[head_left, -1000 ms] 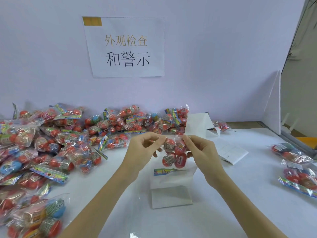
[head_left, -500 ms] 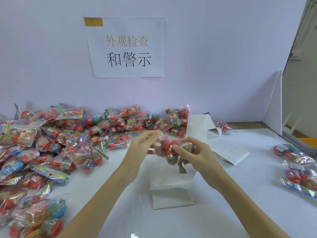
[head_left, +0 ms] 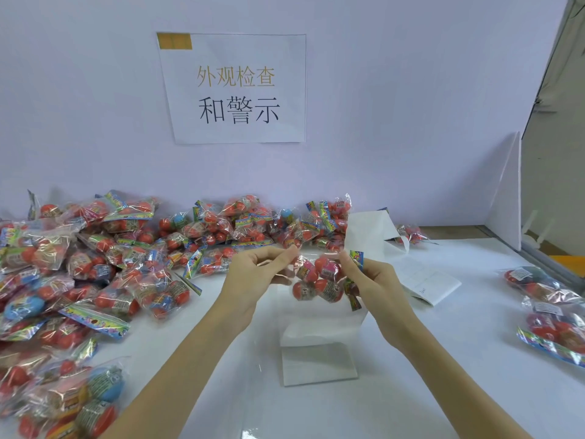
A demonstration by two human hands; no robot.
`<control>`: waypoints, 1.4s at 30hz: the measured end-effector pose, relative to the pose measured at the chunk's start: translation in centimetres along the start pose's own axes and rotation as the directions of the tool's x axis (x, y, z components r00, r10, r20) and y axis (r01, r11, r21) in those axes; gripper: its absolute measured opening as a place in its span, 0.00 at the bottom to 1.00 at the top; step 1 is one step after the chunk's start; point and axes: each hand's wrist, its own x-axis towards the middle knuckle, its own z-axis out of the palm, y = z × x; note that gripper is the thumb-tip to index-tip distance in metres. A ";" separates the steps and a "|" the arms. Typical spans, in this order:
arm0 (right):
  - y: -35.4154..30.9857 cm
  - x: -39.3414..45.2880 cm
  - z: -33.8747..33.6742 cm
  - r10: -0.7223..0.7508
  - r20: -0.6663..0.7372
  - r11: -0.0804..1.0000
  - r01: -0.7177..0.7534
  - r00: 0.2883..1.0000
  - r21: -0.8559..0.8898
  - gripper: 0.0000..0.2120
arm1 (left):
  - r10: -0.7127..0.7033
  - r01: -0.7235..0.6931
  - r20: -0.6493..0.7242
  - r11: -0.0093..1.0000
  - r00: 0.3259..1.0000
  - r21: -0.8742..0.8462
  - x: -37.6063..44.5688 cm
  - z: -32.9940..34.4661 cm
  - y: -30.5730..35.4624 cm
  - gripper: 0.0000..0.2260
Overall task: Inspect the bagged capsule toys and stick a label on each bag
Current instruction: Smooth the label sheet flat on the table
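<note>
Pinching one bag of capsule toys (head_left: 318, 280) between left hand (head_left: 253, 274) and right hand (head_left: 373, 280) — slick film could slip, dropping it onto the bench (head_left: 443, 359) below.

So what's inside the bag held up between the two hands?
The held bag shows several red capsule toys with printed bands. The left hand and right hand cover its edges; an exact count isn't possible.

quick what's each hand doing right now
Left hand: grip closed, pinching the left edge of the bag of capsule toys.
Right hand: grip closed on the same bag's right end.
</note>
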 end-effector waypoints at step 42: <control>-0.7 0.4 -0.9 0.291 0.297 0.879 -0.376 0.910 0.292 0.38 | 0.427 -0.558 0.392 0.761 0.815 0.331 -0.5 -0.1 -0.5 0.23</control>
